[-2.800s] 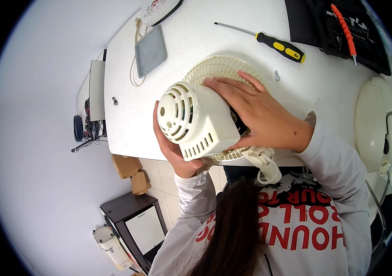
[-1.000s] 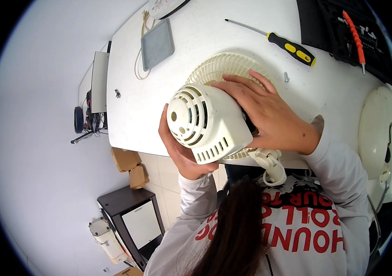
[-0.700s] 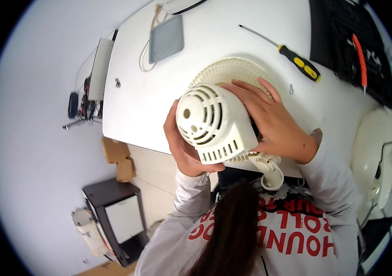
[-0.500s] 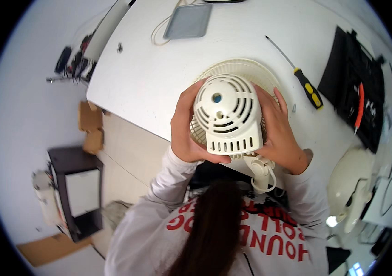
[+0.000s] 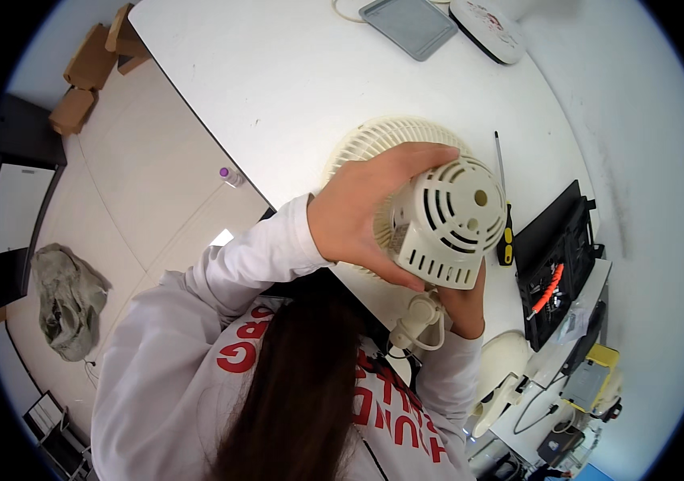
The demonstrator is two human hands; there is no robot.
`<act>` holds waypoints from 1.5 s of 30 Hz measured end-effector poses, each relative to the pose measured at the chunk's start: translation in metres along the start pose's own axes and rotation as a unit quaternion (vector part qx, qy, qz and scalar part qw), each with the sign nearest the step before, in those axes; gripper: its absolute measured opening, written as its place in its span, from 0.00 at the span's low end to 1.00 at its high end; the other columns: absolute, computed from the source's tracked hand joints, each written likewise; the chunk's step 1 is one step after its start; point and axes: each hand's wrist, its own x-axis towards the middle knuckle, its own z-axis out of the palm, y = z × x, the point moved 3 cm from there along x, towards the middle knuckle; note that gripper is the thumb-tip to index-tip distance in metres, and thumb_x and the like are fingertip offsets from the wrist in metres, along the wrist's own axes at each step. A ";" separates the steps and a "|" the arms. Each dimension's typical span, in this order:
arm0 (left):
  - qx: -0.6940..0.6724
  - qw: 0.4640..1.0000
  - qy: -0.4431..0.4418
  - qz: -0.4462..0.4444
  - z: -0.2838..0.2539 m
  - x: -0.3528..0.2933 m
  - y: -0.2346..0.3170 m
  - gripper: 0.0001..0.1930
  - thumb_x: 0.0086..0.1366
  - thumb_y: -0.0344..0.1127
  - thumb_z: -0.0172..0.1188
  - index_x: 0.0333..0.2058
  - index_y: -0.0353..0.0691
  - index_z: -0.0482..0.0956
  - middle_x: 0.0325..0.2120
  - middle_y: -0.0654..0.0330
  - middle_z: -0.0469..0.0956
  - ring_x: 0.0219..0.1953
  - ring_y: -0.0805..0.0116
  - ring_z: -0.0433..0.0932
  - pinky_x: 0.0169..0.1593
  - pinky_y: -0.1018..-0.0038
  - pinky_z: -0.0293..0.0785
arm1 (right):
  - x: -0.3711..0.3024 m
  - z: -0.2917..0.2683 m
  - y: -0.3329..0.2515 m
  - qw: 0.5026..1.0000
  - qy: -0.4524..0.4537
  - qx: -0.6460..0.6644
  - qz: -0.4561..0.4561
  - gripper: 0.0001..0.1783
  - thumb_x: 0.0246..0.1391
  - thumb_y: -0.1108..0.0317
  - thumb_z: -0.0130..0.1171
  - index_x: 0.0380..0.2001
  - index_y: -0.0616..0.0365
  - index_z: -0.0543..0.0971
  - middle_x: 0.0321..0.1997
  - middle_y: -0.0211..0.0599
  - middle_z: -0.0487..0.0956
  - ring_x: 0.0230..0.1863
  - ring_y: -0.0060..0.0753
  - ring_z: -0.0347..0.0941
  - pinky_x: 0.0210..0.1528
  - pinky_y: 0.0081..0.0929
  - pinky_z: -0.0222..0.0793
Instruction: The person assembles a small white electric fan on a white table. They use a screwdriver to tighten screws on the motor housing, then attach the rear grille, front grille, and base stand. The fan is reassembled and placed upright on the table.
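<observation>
A cream rear cover with slots [image 5: 454,212], the motor housing of a fan, is held between my hands and tilted to the right. My left hand [image 5: 358,208] grips its left side, thumb low and fingers over the top. Around its lower right side wraps my right hand [image 5: 468,305]; the cover hides most of those fingers. Beneath lies the round fan grille [image 5: 382,132], face down on the white table [image 5: 278,104]. The fan's neck joint [image 5: 416,318], with a loop of cable, points toward me. Whether the cover is apart from the motor, I cannot tell.
Right of the grille lies a black-and-yellow screwdriver [image 5: 507,240]. Beyond it an open black tool case [image 5: 530,248] holds an orange-handled tool [image 5: 548,289]. A cream fan base [image 5: 502,365] stands at the right. A grey tray [image 5: 410,28] lies at the back.
The view has swung, shifting the table and surroundings. The cover has tipped toward the right, and my right hand has moved lower and mostly behind it. Both hands keep their hold.
</observation>
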 end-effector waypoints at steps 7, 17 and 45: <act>-0.038 0.999 -0.020 -0.013 -0.003 0.003 -0.006 0.60 0.30 0.50 0.79 0.62 0.38 0.55 0.56 0.49 0.66 0.58 0.52 0.68 0.59 0.64 0.67 | -0.004 -0.008 0.000 0.982 0.031 0.102 0.156 0.30 0.39 0.73 0.66 0.49 0.65 0.71 0.50 0.40 0.75 0.50 0.35 0.72 0.52 0.30 0.66; -0.099 0.995 -0.001 -0.027 -0.004 0.000 -0.015 0.44 0.44 0.49 0.73 0.56 0.33 0.62 0.51 0.49 0.70 0.53 0.53 0.71 0.55 0.66 0.69 | -0.006 -0.021 -0.003 0.979 0.037 0.014 0.198 0.32 0.42 0.75 0.63 0.53 0.64 0.68 0.54 0.43 0.72 0.54 0.38 0.70 0.55 0.31 0.63; 0.095 0.995 0.029 -0.005 0.013 -0.021 -0.004 0.62 0.33 0.52 0.76 0.64 0.32 0.49 0.57 0.48 0.65 0.58 0.49 0.66 0.65 0.60 0.56 | 0.094 -0.026 -0.136 0.940 -0.224 -0.256 0.034 0.61 0.15 0.60 0.80 0.61 0.56 0.63 0.59 0.44 0.60 0.59 0.46 0.61 0.59 0.37 0.62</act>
